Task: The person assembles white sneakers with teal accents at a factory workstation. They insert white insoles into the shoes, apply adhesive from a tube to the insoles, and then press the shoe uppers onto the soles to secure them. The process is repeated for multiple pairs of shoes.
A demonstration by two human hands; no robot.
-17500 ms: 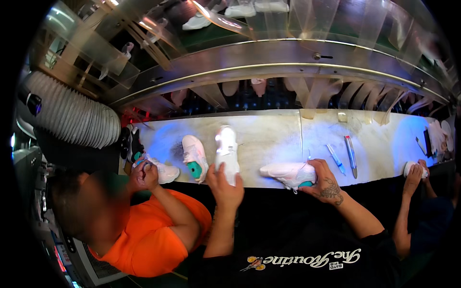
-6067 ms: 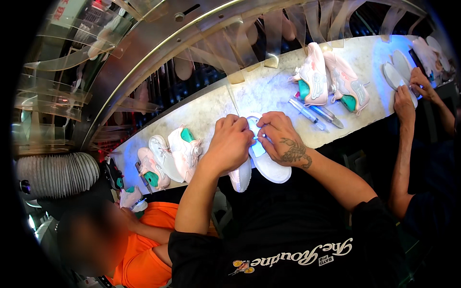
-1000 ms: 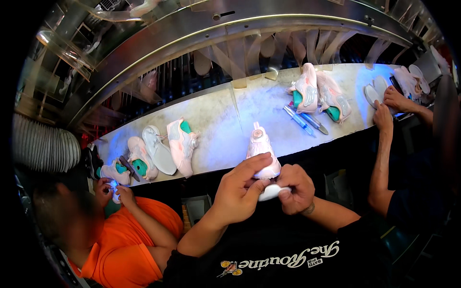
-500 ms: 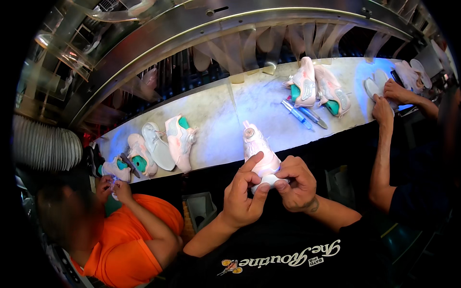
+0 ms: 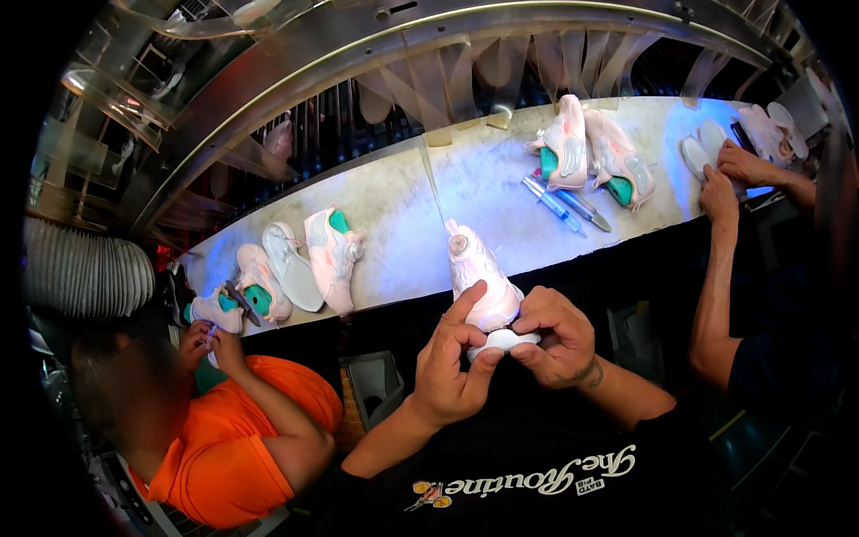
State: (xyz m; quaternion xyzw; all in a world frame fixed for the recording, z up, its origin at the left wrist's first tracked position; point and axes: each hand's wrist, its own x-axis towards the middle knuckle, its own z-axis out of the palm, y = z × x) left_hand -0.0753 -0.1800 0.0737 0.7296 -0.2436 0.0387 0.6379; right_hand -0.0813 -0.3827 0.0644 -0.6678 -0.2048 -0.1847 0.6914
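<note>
A pale pink sneaker upper (image 5: 488,291) is held up in front of me, with a round dial-like part near its far end. At its near end sits a white sole (image 5: 504,341), its edge toward me. My left hand (image 5: 452,358) is closed around the left side, index finger on the upper and thumb against the sole. On the opposite side my right hand (image 5: 557,336) is closed too, its thumb pressing the sole's edge and its fingers bent beside the upper. Most of the sole is hidden beneath the upper.
Across the pale bench (image 5: 403,215) lie pink sneakers (image 5: 564,148), a blue pen-like tool (image 5: 555,208), and a knife-like tool (image 5: 591,213). Left stand more shoes (image 5: 333,259). A person in orange (image 5: 242,438) works left; another person's hands (image 5: 720,183) hold soles right. Clear strips hang behind.
The upper has tilted slightly left, and more of the white sole shows at its near end. My right thumb has shifted a little along the sole's edge.
</note>
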